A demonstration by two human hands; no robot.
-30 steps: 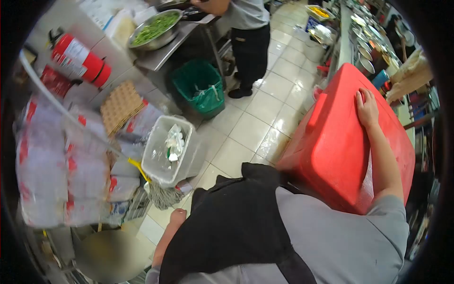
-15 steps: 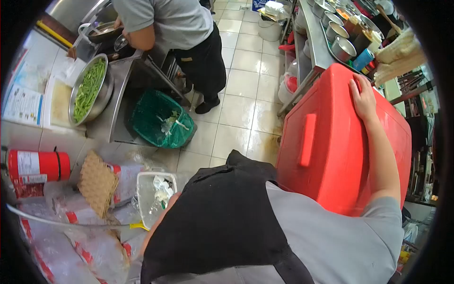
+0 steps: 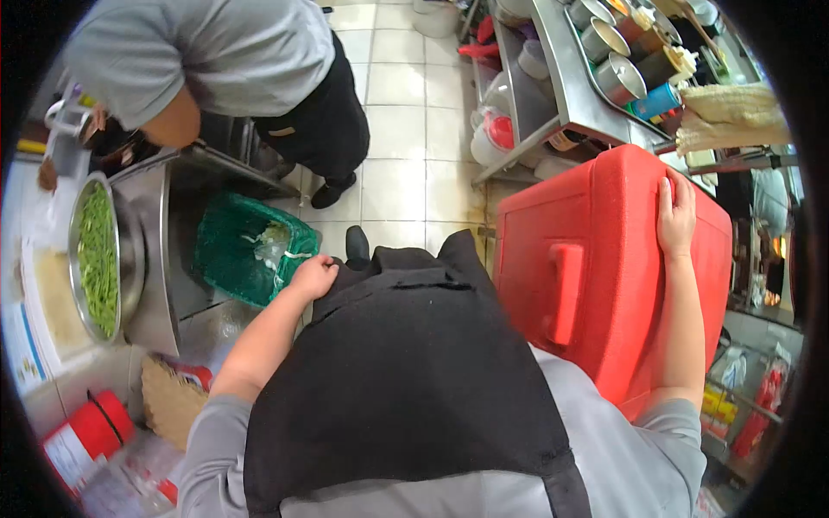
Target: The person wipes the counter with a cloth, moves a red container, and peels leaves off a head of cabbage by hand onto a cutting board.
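Note:
My right hand [image 3: 677, 214] lies on the top edge of a large red box [image 3: 553, 259], its fingers lying over the rim. The box has a moulded handle on its side and stands on my right. My left hand [image 3: 313, 277] hangs in front of me at the left edge of the black apron [image 3: 406, 388], fingers curled; whether it holds anything is hidden. Just left of that hand is a bin with a green liner [image 3: 220, 250] and some scraps inside.
A co-worker [image 3: 233, 60] stands at the steel counter [image 3: 148, 207] at upper left, near a bowl of green beans [image 3: 98, 259]. A steel table [image 3: 574, 95] with metal pots is at upper right. A fire extinguisher [image 3: 91, 432] lies at lower left; tiled floor [image 3: 393, 129] runs ahead.
The view has moved forward along the aisle, so the co-worker and green-lined bin appear closer. My left hand has come up into view beside the apron. My right hand remains on the red box.

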